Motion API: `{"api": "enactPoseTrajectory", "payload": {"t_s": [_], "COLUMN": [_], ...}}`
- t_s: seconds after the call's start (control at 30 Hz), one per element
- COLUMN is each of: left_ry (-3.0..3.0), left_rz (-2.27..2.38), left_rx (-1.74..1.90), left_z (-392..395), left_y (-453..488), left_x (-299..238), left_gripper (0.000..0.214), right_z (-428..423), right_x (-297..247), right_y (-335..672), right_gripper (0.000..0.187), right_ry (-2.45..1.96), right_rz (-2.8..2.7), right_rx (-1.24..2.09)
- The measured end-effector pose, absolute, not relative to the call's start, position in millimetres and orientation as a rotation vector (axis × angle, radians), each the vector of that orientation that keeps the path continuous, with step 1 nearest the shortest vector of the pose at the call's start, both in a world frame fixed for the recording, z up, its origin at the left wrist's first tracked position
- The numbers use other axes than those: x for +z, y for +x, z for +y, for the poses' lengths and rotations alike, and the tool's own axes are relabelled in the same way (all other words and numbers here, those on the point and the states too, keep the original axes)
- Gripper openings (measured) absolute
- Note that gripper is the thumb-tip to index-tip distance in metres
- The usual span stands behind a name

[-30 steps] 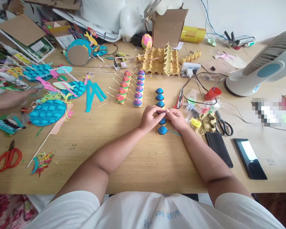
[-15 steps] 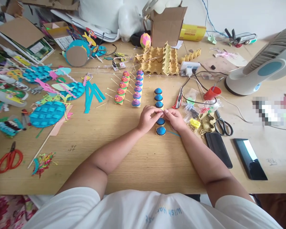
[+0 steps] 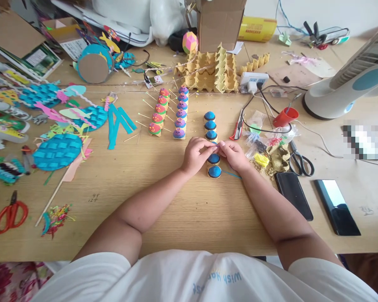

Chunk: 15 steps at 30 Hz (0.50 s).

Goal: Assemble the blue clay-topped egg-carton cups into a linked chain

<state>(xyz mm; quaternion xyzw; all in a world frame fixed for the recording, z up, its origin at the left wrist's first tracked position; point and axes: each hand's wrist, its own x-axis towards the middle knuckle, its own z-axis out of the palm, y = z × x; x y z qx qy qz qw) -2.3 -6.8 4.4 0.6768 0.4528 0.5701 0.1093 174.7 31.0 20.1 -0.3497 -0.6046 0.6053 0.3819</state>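
Note:
My left hand (image 3: 198,156) and my right hand (image 3: 232,154) meet over a row of egg-carton cups with blue tops (image 3: 211,135). Fingertips of both hands are pinched together, thumbs against forefingers. A thin bluish sliver shows between them, too small to name. My fingers partly hide one of the cups below. Nearest to me in the row is a blue-topped cup (image 3: 214,171) with a dark rim. A thin blue strip (image 3: 232,174) lies beside it, near my right wrist.
To the left stand a purple-topped caterpillar row (image 3: 180,112) and a red-and-green one (image 3: 159,112), pins sticking out. Behind lies an egg carton (image 3: 204,77). At right are a red utility knife (image 3: 238,126), black scissors (image 3: 300,161), a red cup (image 3: 285,117) and two phones (image 3: 292,195).
The camera view has shifted slightly, so the tabletop things sit a little differently in the picture. Both hands stay pinched together over the blue row, almost in the same place.

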Motion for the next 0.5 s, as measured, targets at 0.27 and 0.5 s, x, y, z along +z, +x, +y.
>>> {"api": "enactPoseTrajectory", "payload": {"t_s": [0.27,0.5], "left_ry": [1.979,1.971], "left_rz": [1.351,1.306], "left_rx": [1.620,1.604], "left_z": [-7.5,-8.1], "left_y": [-3.4,-2.7], "left_x": [5.8,6.7], "left_gripper": [0.013,0.015], "right_z": [31.1,30.0], "right_x": [19.6,20.6], "right_y": [177.4,174.8], "right_gripper": [0.054,0.053], "right_ry": [-0.830,-0.826], "right_rz": [-1.516,-1.434], "right_rx": [1.595,1.594]}}
